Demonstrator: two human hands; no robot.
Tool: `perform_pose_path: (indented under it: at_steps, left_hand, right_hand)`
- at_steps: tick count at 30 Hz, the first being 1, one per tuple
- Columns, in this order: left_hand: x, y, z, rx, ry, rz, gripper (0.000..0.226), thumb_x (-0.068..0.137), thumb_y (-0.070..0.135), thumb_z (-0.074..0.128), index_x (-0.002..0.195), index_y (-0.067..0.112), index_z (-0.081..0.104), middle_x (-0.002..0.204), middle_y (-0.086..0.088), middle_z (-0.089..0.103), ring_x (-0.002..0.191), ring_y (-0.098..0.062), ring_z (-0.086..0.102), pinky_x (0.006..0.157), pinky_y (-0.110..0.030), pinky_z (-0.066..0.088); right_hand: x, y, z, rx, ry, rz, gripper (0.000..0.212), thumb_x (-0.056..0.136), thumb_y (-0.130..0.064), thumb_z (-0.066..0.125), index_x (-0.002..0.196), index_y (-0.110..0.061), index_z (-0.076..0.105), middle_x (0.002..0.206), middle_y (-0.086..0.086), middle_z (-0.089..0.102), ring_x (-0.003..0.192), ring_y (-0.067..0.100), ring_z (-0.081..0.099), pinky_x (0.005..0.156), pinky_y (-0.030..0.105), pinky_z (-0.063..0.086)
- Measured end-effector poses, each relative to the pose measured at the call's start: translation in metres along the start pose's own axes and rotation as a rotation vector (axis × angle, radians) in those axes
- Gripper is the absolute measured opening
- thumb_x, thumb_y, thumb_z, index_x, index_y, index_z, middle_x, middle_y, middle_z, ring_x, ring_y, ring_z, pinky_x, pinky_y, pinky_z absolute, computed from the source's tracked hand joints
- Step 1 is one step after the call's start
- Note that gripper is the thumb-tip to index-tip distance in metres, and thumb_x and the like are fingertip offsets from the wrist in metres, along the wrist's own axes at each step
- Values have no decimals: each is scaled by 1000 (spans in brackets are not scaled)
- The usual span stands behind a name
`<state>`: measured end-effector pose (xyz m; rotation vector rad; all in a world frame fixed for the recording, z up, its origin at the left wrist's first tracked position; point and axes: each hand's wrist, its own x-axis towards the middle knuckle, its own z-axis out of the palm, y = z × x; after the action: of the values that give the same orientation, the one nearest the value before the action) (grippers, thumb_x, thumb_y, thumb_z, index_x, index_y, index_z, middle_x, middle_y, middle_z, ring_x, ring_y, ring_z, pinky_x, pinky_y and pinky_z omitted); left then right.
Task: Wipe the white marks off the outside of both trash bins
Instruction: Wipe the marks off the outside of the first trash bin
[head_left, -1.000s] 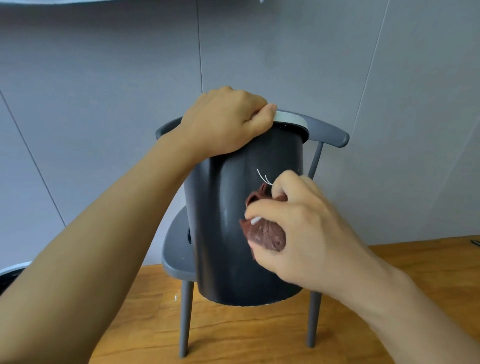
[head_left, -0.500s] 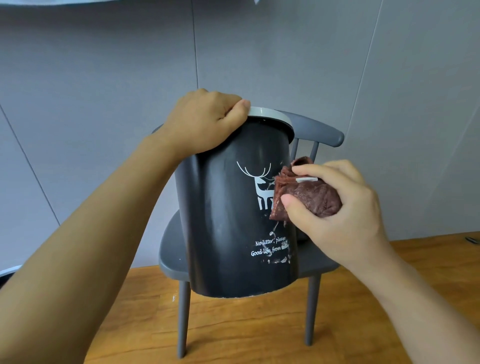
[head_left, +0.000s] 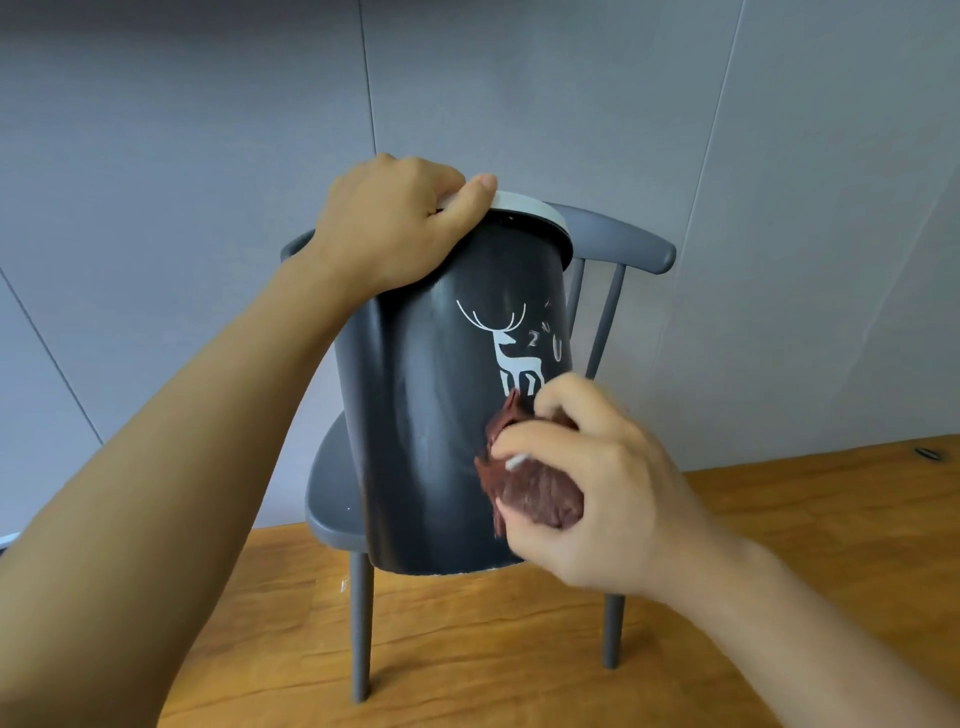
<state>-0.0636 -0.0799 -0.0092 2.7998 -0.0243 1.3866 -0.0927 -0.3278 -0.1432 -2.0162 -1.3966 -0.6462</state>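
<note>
Trash bin (head_left: 431, 415): dark, long axis near upright, rim tipped right
Left hand (head_left: 395, 223): curled over rim
Right hand (head_left: 587, 483): clutching brown cloth (head_left: 535, 493) against bin wall
Contents: unseen

The right hand (head_left: 587, 483) and cloth (head_left: 535, 493) hide the bin's (head_left: 426, 415) lower print.

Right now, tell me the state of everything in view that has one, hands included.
Trash bin: tilted, on the chair seat, white deer print and marks showing.
Lid: on the bin.
Brown cloth: bunched, pressed against the bin's side.
Left hand: grips the bin's top rim.
Right hand: holds the cloth.
Chair: upright on the wooden floor.
</note>
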Motion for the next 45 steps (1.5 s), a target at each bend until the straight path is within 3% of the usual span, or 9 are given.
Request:
perform_pose_path:
  at_steps: [4,10,12,15,21,26,34,42,45]
  left_hand:
    - [-1,-2,0,-19,12,13,58,97,61,33,65,14,30,54,-7,33,60,-32,36,55,-36,26]
    - [-2,6,-2,-4,3,40,59,96,62,33,67,11,33,53,-7,33,59,-32,37,56,-35,28]
    - [-2,7,-3,0,2,40,59,97,61,34,67,10,33,53,-7,33,59,-31,36,56,-36,27]
    - [-1,3,-2,-11,-3,27,59,97,61,34,68,9,33,55,-8,32,61,-32,35,56,-36,30]
    - [1,-1,0,-21,-19,13,61,95,64,32,67,9,33,56,-9,34,60,-30,37,57,-36,29]
    - [2,2,-1,-8,-24,12,61,96,63,34,66,10,32,55,-9,34,61,-34,38,56,-36,28]
    - [-3,0,-4,-11,-15,-20,60,95,63,34,65,11,30,56,-8,34,59,-29,36,55,-36,24]
    - [-5,-2,-6,-24,-8,-36,61,95,63,36,65,11,27,55,-7,29,53,-23,31,51,-37,20]
    - [-8,-4,-8,-48,-8,-32,61,97,61,37,66,10,27,57,-9,29,58,-30,30,53,-38,24]
  right_hand:
    - [0,0,-4,0,-19,-12,23,77,-37,77,96,-25,74,98,-6,48,85,14,52,67,35,54]
    - [21,2,0,32,284,151,44,83,-42,83,120,-20,74,113,1,50,103,22,58,81,33,59]
    - [21,-2,5,1,248,138,50,84,-47,80,125,-21,70,117,2,48,108,24,56,84,39,60]
    - [8,-9,11,-50,159,77,49,84,-52,75,123,-25,65,119,-1,44,109,19,52,84,34,59]
    - [-40,-3,13,-49,23,49,37,79,-39,80,111,-28,65,110,-6,43,96,12,50,68,29,57]
    - [-43,0,5,3,82,82,27,80,-38,79,101,-23,71,102,-7,47,87,11,54,67,27,54]
    - [-10,-18,21,-86,174,64,46,83,-44,82,119,-19,69,114,4,48,102,22,53,79,31,57]
    - [-57,6,11,34,29,113,26,80,-40,78,101,-27,70,103,-9,47,88,11,56,67,28,53]
    - [-55,19,-5,51,106,201,23,78,-40,77,96,-26,74,95,-11,52,81,8,60,66,24,52]
